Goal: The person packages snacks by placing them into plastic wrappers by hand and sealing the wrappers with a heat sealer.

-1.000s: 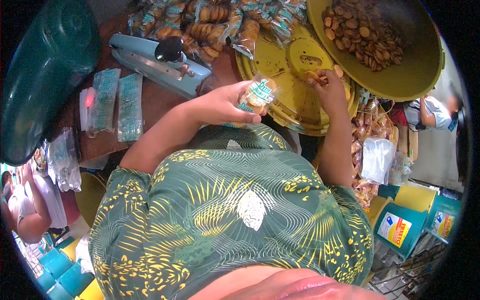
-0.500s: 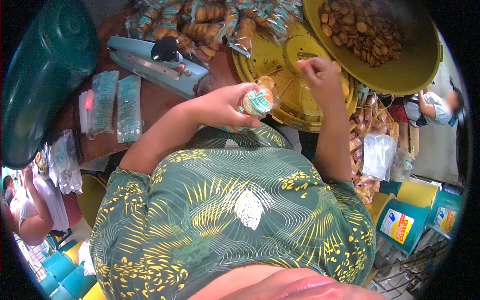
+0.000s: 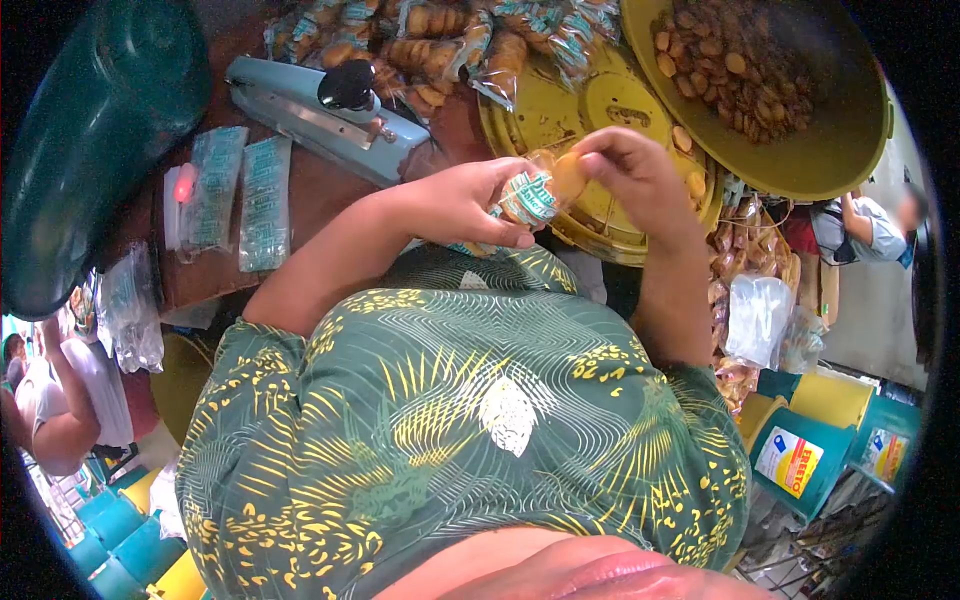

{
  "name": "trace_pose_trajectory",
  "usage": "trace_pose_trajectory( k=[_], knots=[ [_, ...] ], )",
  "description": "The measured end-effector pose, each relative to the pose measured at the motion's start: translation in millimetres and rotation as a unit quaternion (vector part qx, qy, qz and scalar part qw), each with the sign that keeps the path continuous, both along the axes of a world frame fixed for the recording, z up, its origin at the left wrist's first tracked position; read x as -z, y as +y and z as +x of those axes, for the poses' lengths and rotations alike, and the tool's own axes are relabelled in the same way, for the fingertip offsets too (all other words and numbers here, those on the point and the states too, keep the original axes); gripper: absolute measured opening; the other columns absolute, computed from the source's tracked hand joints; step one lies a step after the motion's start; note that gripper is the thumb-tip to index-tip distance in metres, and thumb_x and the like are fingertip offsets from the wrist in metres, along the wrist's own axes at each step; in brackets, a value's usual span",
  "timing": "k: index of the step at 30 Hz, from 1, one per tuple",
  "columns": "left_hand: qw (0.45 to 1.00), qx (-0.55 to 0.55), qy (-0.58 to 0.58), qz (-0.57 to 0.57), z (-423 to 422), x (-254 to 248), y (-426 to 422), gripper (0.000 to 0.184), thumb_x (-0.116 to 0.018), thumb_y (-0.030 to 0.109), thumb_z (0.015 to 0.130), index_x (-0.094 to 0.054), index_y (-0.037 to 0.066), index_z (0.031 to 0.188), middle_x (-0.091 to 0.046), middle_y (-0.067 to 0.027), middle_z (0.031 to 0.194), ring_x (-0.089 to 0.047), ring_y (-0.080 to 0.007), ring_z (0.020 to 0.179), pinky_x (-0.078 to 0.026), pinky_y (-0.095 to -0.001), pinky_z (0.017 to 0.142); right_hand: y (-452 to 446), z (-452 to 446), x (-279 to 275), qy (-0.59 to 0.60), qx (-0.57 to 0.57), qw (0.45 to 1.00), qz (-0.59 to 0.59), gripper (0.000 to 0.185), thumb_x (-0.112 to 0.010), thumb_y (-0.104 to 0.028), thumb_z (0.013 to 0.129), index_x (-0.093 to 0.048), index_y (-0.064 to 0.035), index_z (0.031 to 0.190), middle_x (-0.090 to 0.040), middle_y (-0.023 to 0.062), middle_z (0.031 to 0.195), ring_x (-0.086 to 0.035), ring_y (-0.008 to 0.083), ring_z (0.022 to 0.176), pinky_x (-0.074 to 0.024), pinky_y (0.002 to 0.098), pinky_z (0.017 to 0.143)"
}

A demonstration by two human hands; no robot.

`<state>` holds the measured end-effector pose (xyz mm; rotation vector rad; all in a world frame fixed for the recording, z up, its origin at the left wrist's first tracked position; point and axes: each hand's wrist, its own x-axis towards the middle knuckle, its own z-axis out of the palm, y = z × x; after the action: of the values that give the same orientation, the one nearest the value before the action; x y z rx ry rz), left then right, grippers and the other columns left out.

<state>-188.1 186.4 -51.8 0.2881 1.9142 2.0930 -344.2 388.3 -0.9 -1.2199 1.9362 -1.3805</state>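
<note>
My left hand is wrapped round a clear plastic bag with green and orange print, biscuits stacked inside it. Between the fingers and thumb of my right hand is a round golden biscuit, right at the bag's mouth. Under both hands lies a yellow lid, with a few loose biscuits near its right edge. A large yellow basin holding many biscuits rises behind my right hand.
A blue heat sealer with a black knob stands left of the lid. Flat printed bags lie beside it, near a dark green container. Filled bags are heaped at the back. Other people are at both sides.
My right hand has come from over the lid towards the bag, and a biscuit now shows in its fingers at the bag's mouth. My left hand still holds the bag.
</note>
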Motion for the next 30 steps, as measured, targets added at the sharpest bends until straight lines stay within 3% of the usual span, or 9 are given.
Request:
trace_pose_trajectory(
  k=[2, 12, 18, 19, 22, 25, 26, 29, 30],
  knots=[
    [1.000, -0.015, 0.005, -0.023, 1.0, -0.5, 0.3, 0.063, -0.081, 0.014, 0.081, -0.047, 0.004, 0.133, -0.061, -0.0011, 0.113, -0.056, -0.0101, 0.105, -0.046, -0.0285, 0.093, -12.6, 15.7, -7.2, 0.047, -0.047, 0.996, 0.058, 0.024, -0.073, -0.022, 0.089, -0.068, 0.0004, 0.097, -0.069, 0.0074, 0.091, -0.063, 0.0151, 0.088, -0.0501, 0.0309, 0.079],
    [0.991, -0.125, 0.043, 0.009, -0.3, -31.4, -18.0, 0.070, -0.083, 0.021, 0.080, -0.046, 0.003, 0.136, -0.062, -0.0042, 0.118, -0.056, -0.0133, 0.111, -0.044, -0.0310, 0.097, -47.3, 36.8, -34.1, 0.454, 0.022, 0.881, -0.131, 0.017, -0.072, -0.018, 0.085, -0.063, -0.0036, 0.089, -0.063, 0.0135, 0.082, -0.062, 0.0343, 0.078, -0.0499, 0.0419, 0.073],
    [0.992, -0.120, 0.036, -0.004, 14.5, -30.2, -24.2, 0.069, -0.084, 0.019, 0.078, -0.048, 0.002, 0.134, -0.062, -0.0056, 0.119, -0.056, -0.0145, 0.113, -0.043, -0.0322, 0.101, -39.5, 38.4, -49.8, 0.324, 0.156, 0.927, -0.104, 0.017, -0.067, -0.017, 0.093, -0.058, -0.0038, 0.098, -0.063, 0.0135, 0.080, -0.066, 0.0307, 0.076, -0.0513, 0.0367, 0.069],
    [0.992, -0.122, 0.013, 0.019, 20.5, -33.3, -22.6, 0.069, -0.084, 0.019, 0.078, -0.048, 0.002, 0.134, -0.062, -0.0058, 0.120, -0.056, -0.0145, 0.113, -0.043, -0.0324, 0.102, -39.8, 29.5, -44.5, 0.316, 0.127, 0.929, -0.143, 0.018, -0.065, -0.015, 0.095, -0.055, -0.0039, 0.104, -0.065, 0.0108, 0.081, -0.067, 0.0219, 0.072, -0.0513, 0.0315, 0.066],
    [0.991, -0.133, -0.001, -0.010, 33.5, -41.7, -24.8, 0.071, -0.085, 0.018, 0.078, -0.046, 0.001, 0.135, -0.062, -0.0064, 0.121, -0.056, -0.0139, 0.113, -0.043, -0.0333, 0.102, -47.6, 30.3, -44.7, 0.194, 0.077, 0.956, -0.207, 0.029, -0.067, -0.016, 0.094, -0.054, -0.0043, 0.118, -0.068, 0.0069, 0.083, -0.067, 0.0147, 0.074, -0.0515, 0.0292, 0.067],
    [0.991, -0.119, 0.049, -0.030, 37.3, -36.3, -29.5, 0.074, -0.084, 0.021, 0.079, -0.044, 0.002, 0.137, -0.061, -0.0066, 0.121, -0.057, -0.0143, 0.113, -0.045, -0.0347, 0.101, -48.4, 37.9, -61.1, 0.195, 0.010, 0.978, -0.066, 0.047, -0.069, -0.013, 0.092, -0.049, -0.0037, 0.134, -0.069, 0.0055, 0.087, -0.066, 0.0118, 0.080, -0.0517, 0.0267, 0.070],
    [0.991, -0.110, 0.075, -0.029, 40.7, -31.4, -34.4, 0.075, -0.084, 0.023, 0.079, -0.043, 0.002, 0.138, -0.061, -0.0067, 0.122, -0.057, -0.0146, 0.113, -0.045, -0.0352, 0.100, -46.9, 45.3, -67.0, 0.135, -0.011, 0.985, -0.111, 0.052, -0.069, -0.012, 0.092, -0.046, -0.0033, 0.137, -0.070, 0.0059, 0.088, -0.067, 0.0126, 0.081, -0.0520, 0.0266, 0.071],
    [0.964, -0.083, 0.062, 0.245, 60.8, -16.1, -48.0, 0.084, -0.068, 0.056, 0.086, -0.037, 0.003, 0.145, -0.058, -0.0134, 0.127, -0.060, -0.0215, 0.113, -0.047, -0.0372, 0.099, -47.2, 73.7, -72.1, -0.105, -0.122, 0.936, -0.312, 0.060, -0.070, -0.009, 0.090, -0.042, -0.0014, 0.142, -0.071, 0.0086, 0.094, -0.067, 0.0142, 0.086, -0.0533, 0.0261, 0.075],
    [0.939, -0.108, 0.043, 0.323, 71.0, -15.0, -49.0, 0.088, -0.065, 0.062, 0.086, -0.036, 0.003, 0.145, -0.057, -0.0145, 0.129, -0.060, -0.0228, 0.114, -0.048, -0.0381, 0.099, -59.0, 72.3, -65.3, -0.052, -0.096, 0.956, -0.273, 0.060, -0.070, -0.008, 0.090, -0.042, -0.0017, 0.142, -0.071, 0.0090, 0.095, -0.067, 0.0143, 0.087, -0.0535, 0.0261, 0.075]
  ],
)
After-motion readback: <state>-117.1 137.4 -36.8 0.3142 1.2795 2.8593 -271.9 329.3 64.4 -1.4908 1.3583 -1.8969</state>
